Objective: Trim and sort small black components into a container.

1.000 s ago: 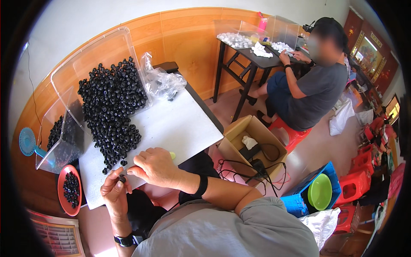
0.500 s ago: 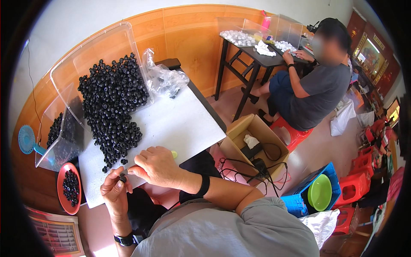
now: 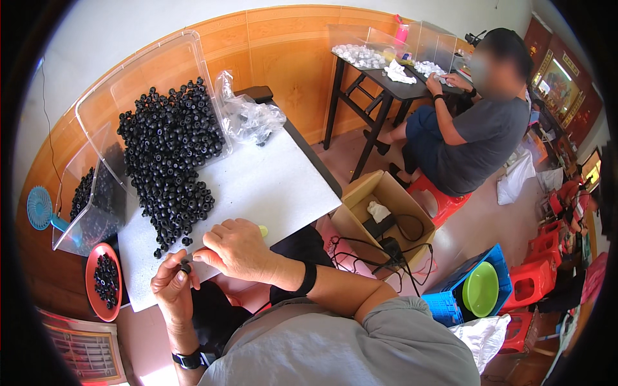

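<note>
Over the near edge of the table, my left hand (image 3: 170,286) pinches a small round black part (image 3: 185,267) between thumb and fingers. My right hand (image 3: 238,251) meets it from the right, thumb and fingers pressed together; whatever they grip is too small to make out. Beyond both hands, a heap of similar black parts (image 3: 168,141) spills from a tipped clear plastic bin (image 3: 204,58) onto a white sheet (image 3: 277,183). Single black parts lie at the heap's near end, close to my fingers. A pale yellow-green round piece (image 3: 262,230) shows just behind my right hand.
A crumpled clear bag (image 3: 248,119) lies right of the heap. Left are a second clear bin (image 3: 96,219), a blue fan (image 3: 39,208) and a red bowl (image 3: 91,286) of black parts. A cardboard box (image 3: 351,196) stands right; a co-worker (image 3: 483,141) sits at another table (image 3: 399,90).
Both my hands keep almost the same place and grip on the black part. The co-worker's hands have shifted slightly.
</note>
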Motion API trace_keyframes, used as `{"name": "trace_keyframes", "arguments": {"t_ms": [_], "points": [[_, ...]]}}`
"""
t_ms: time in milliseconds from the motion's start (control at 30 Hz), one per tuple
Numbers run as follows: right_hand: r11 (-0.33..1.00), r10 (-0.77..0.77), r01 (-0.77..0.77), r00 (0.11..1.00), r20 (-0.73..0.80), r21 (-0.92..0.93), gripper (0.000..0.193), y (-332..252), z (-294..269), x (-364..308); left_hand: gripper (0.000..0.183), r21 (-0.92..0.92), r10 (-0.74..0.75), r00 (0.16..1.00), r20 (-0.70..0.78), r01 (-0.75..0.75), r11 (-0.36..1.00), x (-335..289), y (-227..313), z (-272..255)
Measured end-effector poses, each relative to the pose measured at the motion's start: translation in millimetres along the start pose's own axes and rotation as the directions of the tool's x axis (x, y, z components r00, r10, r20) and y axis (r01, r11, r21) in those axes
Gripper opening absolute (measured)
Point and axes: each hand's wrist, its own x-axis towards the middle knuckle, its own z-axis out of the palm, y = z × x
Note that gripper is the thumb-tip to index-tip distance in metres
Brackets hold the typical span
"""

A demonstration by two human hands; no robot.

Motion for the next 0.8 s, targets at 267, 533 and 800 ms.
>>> {"name": "trace_keyframes", "arguments": {"t_ms": [267,533,800], "points": [[1.000,-0.012,0.012,1.000,0.003,-0.006,0.032,0.1,-0.6,-1.0,0.037,0.001,-0.002,1.000,-0.017,0.002,1.000,-2.2,-0.7,-0.2],[1.000,-0.019,0.019,1.000,0.003,-0.007,0.032,0.8,0.2,-2.2,0.037,0.006,0.006,1.000,-0.001,-0.006,1.000,-2.2,-0.3,1.0],[1.000,-0.022,0.022,1.000,-0.007,-0.019,0.031,3.2,-2.5,-2.0,0.037,-0.002,0.007,1.000,0.001,-0.007,1.000,0.9,-2.8,3.5]]}}
